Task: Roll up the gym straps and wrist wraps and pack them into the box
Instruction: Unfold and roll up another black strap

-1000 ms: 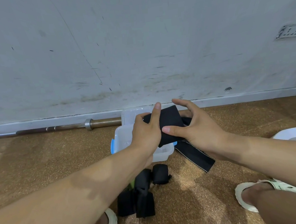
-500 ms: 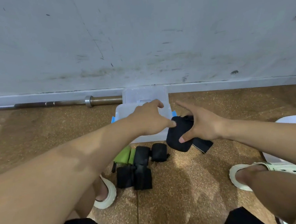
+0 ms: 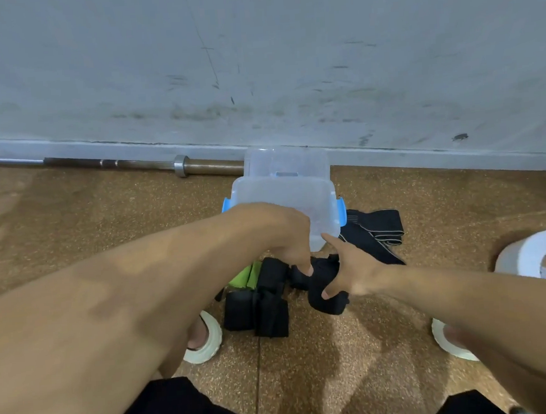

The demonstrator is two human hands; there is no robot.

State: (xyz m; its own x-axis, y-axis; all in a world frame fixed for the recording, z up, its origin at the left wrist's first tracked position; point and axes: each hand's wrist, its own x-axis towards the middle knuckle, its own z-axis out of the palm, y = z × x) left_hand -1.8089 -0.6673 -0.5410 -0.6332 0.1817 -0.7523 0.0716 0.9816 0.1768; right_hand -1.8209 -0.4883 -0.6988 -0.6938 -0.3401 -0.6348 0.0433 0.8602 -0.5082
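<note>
A clear plastic box with blue latches stands open on the floor, its lid leaning behind it against the wall. In front of it my right hand grips a black wrist wrap low over the floor, thumb on top and index finger stretched out. My left hand reaches down from above, its bent fingertips pinching the same wrap's upper end. Left of the wrap sits a pile of black rolled wraps with a green strap beside it. A long black strap with grey edging lies loose, right of the box.
A steel barbell lies along the wall's base to the left. My feet in white sandals flank the pile. A white curved object sits at the right edge. The floor is brown speckled rubber.
Both hands have come down from above the box to the floor in front of it, bringing the black wrap along. The long edged strap now lies loose beside the box.
</note>
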